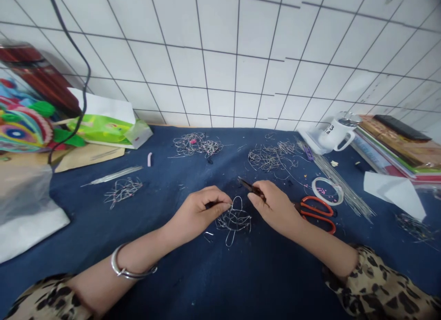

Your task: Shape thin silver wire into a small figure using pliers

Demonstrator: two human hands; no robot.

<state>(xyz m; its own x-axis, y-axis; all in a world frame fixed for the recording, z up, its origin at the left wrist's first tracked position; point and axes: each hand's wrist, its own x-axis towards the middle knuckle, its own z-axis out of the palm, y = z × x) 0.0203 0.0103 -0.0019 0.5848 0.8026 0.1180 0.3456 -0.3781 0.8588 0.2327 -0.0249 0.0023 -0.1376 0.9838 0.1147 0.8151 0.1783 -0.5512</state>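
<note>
My left hand (198, 212) pinches a thin silver wire end between thumb and fingertips, beside an upright wire loop. The loop rises from a tangled wire piece (234, 221), which has another loop at its near side. My right hand (277, 207) is closed around dark, pointed pliers (253, 188); their handles are mostly hidden in the palm, and the jaws point left, apart from the wire piece. Just left of the wire piece lies a small bent wire (208, 235). Orange-red scissor handles (319, 212) show behind my right wrist, which hides the blades.
Wire tangles (198, 145) and another wire heap (270, 157) lie farther back. Straight wires (344, 187) and a ring-shaped dish (339, 196) with pink beads are at right, near a white mug (337, 134) and stacked books (396, 148). At left lies a wire bundle (124, 191).
</note>
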